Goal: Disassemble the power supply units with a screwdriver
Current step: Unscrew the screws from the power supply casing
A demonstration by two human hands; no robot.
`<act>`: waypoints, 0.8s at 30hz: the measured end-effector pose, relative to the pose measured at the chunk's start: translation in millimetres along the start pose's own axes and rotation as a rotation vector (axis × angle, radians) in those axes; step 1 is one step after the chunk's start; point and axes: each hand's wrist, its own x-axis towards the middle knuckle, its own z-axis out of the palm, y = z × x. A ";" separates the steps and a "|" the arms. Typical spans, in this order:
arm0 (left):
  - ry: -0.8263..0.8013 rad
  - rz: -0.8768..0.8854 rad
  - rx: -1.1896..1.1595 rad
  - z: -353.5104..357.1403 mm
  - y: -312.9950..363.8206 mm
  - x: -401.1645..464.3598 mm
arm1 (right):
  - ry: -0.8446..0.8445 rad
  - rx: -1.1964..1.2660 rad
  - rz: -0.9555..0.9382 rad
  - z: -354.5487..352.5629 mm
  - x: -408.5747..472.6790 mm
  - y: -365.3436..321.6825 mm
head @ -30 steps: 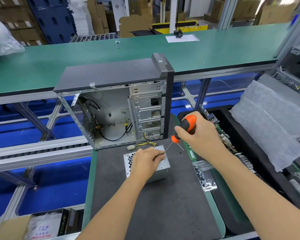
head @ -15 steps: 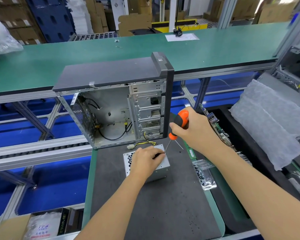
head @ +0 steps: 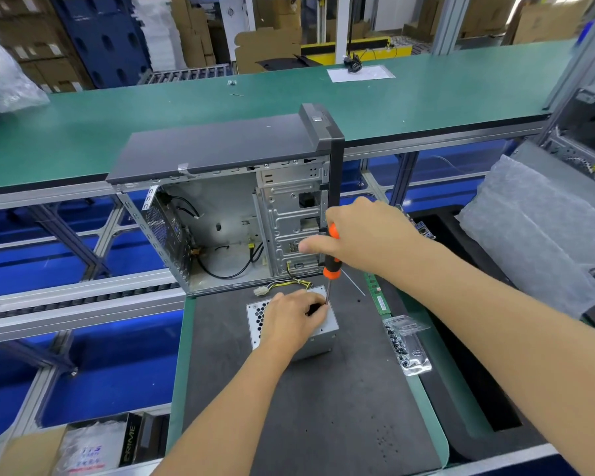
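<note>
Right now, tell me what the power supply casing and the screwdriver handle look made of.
Power supply unit: bare sheet metal, dull grey, with punched vent holes. Screwdriver handle: likely moulded plastic or rubber, orange with black bands, matte.

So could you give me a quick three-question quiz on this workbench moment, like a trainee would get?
1. True or false: the right hand grips the orange-and-black screwdriver.
2. What does the left hand rest on?
A. power supply unit
B. open computer case
C. bag of screws
3. Fill in: the screwdriver stands nearly ____, tip down.

Key: 1 true; 2 A; 3 upright.
</note>
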 end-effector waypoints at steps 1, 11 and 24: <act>-0.011 0.005 0.011 0.9 -1.1 -0.7 | -0.029 -0.028 -0.012 -2.9 2.7 -3.7; -0.124 0.019 0.149 4.2 -6.5 2.0 | -0.394 0.064 -0.168 -24.8 9.9 0.9; -0.128 0.007 0.104 4.2 -7.6 -0.9 | -0.320 -0.345 -0.279 -24.6 8.5 -3.1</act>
